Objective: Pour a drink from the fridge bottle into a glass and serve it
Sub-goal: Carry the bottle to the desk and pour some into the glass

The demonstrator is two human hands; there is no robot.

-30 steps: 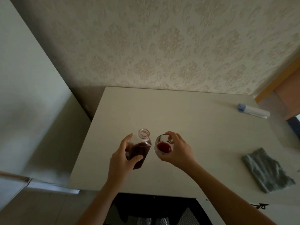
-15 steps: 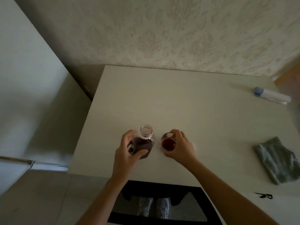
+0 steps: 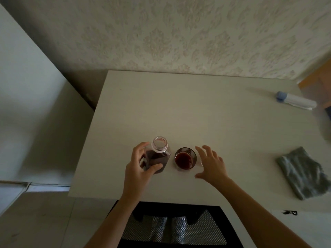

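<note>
A clear uncapped bottle (image 3: 159, 154) with dark red drink stands upright on the pale table (image 3: 197, 113), near its front edge. My left hand (image 3: 141, 165) grips the bottle's body, thumb in front and fingers behind. Just right of the bottle stands a small glass (image 3: 185, 158) partly filled with red drink. My right hand (image 3: 211, 164) hovers to the right of the glass with fingers spread, not touching it. A small pale round thing (image 3: 201, 162), perhaps the cap, peeks out beside that hand.
A grey folded cloth (image 3: 302, 174) lies at the table's right. A white tube with a blue cap (image 3: 295, 102) lies at the back right. A black mesh chair (image 3: 172, 226) stands below the front edge. A white fridge side (image 3: 26, 104) rises at the left.
My right hand has let go of the glass and drawn away to the right with fingers spread. Bottle and glass have come down and now stand on the table. My left hand still holds the bottle.
</note>
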